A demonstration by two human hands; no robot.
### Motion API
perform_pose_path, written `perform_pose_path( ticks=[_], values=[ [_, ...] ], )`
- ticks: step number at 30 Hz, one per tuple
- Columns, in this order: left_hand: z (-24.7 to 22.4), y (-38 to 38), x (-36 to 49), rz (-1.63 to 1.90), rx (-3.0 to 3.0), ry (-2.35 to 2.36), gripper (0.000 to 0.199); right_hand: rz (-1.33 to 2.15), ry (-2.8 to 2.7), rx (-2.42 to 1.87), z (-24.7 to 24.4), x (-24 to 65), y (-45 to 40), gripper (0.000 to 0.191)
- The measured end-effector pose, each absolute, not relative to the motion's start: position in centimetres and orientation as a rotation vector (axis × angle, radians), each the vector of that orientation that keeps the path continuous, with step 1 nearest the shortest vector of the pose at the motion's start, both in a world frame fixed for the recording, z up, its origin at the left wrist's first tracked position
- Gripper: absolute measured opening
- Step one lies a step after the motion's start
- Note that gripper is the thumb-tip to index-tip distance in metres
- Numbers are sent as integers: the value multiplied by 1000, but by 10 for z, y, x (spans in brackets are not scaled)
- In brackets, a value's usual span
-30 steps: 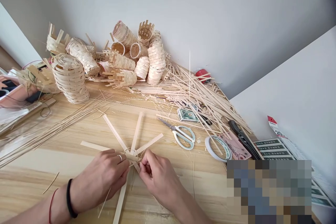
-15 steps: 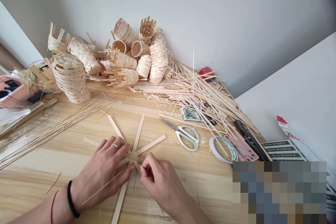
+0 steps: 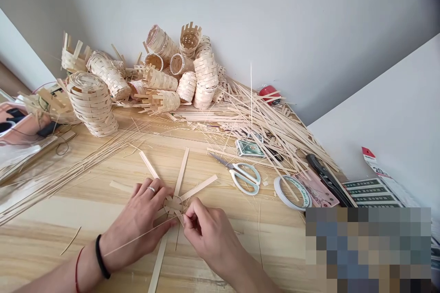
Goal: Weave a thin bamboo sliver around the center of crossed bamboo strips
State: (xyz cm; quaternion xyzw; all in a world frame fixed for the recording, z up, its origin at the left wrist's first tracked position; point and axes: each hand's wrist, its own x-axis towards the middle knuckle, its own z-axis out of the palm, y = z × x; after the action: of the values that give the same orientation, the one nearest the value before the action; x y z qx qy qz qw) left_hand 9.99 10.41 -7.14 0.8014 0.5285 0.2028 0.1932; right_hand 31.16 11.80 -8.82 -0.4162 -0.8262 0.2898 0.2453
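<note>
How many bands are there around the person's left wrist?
2: a black band and a thin red thread farther up the arm, both behind the left hand. Another could be hidden under the wrist.

Basket-weaving workshop (bamboo baskets [image 3: 205, 80] and loose strips [image 3: 275, 123] heaped on a wooden bench [image 3: 41, 247])

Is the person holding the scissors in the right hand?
No, the white-handled scissors lie on the wooden table, away from the right hand.

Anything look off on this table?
One thin pale bamboo sliver sticks almost straight up out of the heap of loose flat bamboo strips, while most others lie low. A square-pixelated blur patch also hides the lower right of the view.
</note>
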Motion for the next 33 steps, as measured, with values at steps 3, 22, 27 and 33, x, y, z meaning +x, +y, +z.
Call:
perform_pose_path(
  ticks=[3,22,27,33],
  values=[
    [-72,103,100,575,2239,1484,38,817,-2245,-1141,-86,312,118,17],
    [-62,106,101,632,2291,1370,29,721,-2414,-1158,-82,312,117,16],
    [-72,109,98,501,2377,1329,41,677,-2511,-1110,-75,312,116,17],
    [-76,112,93,480,2397,1295,53,712,-2550,-1048,-69,313,116,18]
  ],
)
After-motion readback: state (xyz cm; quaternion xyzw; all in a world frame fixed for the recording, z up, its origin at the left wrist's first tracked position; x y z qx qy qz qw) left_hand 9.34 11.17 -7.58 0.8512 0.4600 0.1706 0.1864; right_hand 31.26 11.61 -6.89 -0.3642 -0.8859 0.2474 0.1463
